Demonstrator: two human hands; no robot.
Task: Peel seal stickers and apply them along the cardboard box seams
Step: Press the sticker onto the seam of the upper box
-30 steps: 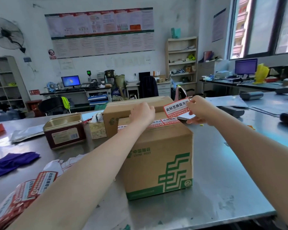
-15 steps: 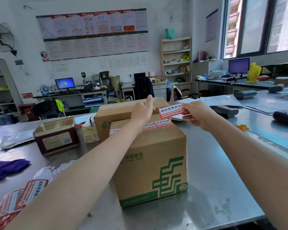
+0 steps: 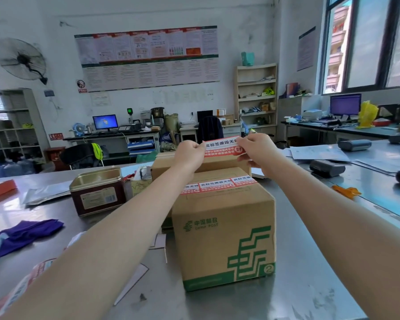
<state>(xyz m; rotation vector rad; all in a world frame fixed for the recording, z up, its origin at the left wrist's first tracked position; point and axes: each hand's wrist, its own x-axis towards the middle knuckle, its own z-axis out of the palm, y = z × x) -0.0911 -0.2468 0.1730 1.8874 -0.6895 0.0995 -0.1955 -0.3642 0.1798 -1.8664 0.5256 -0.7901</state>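
A brown cardboard box with green postal print stands on the steel table in front of me. Several red-and-white seal stickers lie in a row along its top seam. A second cardboard box sits right behind it. Above that rear box I hold one more seal sticker stretched flat in the air. My left hand pinches its left end and my right hand pinches its right end. A sheet of seal stickers lies at the near left, partly hidden by my left arm.
An open metal tin stands left of the boxes, with purple cloth further left. White backing scraps lie near the front box. Black handheld devices and papers are on the right. An orange scrap lies on the table.
My left hand has lifted off the box top and taken the sticker's left end. Both hands have raised the sticker higher, over the rear box.
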